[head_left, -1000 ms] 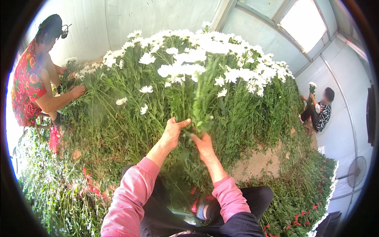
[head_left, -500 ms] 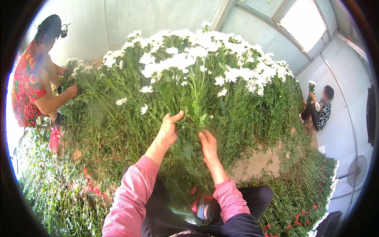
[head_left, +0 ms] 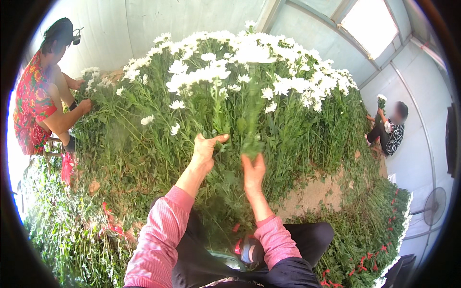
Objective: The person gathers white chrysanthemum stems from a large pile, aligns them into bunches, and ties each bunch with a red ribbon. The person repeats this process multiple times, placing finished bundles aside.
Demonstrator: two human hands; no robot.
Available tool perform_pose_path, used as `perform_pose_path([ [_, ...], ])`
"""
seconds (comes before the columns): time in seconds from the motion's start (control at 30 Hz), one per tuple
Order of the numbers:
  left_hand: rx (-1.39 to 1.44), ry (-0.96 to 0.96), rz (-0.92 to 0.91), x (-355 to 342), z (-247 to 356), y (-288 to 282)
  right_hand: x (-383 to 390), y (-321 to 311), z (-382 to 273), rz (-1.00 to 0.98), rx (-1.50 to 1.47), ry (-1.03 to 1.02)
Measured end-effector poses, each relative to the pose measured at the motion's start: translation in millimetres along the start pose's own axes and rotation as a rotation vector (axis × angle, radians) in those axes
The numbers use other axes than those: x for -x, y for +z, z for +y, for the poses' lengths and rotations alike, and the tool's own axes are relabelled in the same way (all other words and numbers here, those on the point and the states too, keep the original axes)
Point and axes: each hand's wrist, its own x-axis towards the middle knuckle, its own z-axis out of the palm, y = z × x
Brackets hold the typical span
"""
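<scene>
The carrying surface is a tan, dry-looking floor [head_left: 314, 194], bare in an irregular patch right of centre. A broad heap of long green leafy stems with white, many-petalled flower heads [head_left: 307, 132] rests across its middle and far part, heads toward the wall. Loose green leaf litter [head_left: 129, 201] covers much of the ground at the near left, mixed with thin, bright-red strips [head_left: 111, 223]. More green stems lie thickly in the lower-left corner [head_left: 81, 245]. At the lower right spreads a dense bank of green stems [head_left: 348, 235] dotted with small red ties [head_left: 363, 263].
</scene>
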Motion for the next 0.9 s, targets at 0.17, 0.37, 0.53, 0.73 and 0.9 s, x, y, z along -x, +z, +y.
perform_pose_path([
  [0.17, 0.012, -0.061, -0.084, -3, 1, -6, -47, -32, 22, 0.088, 0.166, 0.129],
  [0.37, 0.106, -0.095, 0.03, -9, -8, -10, -87, -35, 36, 0.104, 0.36, 0.067],
  [0.53, 0.012, 0.039, 0.062, 3, 4, 0, -63, -20, 26, 0.059, 0.334, 0.015],
  [0.73, 0.071, 0.039, -0.033, 9, 16, -7, -46, -10, 27, 0.012, 0.407, -0.097],
  [0.9, 0.046, 0.268, -0.232, 46, 61, -47, -108, -44, 60, 0.092, 0.468, -0.011],
])
